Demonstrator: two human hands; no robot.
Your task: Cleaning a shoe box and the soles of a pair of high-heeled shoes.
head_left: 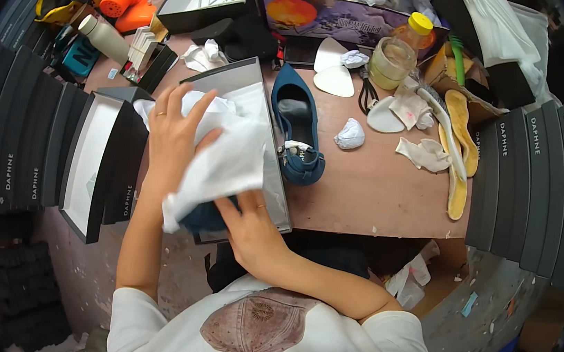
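Observation:
My left hand (177, 129) has its fingers spread against a sheet of white tissue paper (228, 159), which is lifted and a little blurred. Below it my right hand (251, 231) grips a dark blue shoe (204, 217), mostly covered by the paper; those fingertips are partly hidden. Both hands are over an open grey shoe box (281, 207) lined with white. Just right of the box lies another dark blue shoe (296, 104), pointed toe away from me, with an ankle strap and some white paper at its heel.
A box lid (94, 148) leans at the left. Stacks of dark shoe boxes (16, 125) (532, 177) flank the table. A crumpled paper ball (350, 134), insoles (459, 179), a jar (391, 63) and a purple carton (348, 18) sit beyond and to the right.

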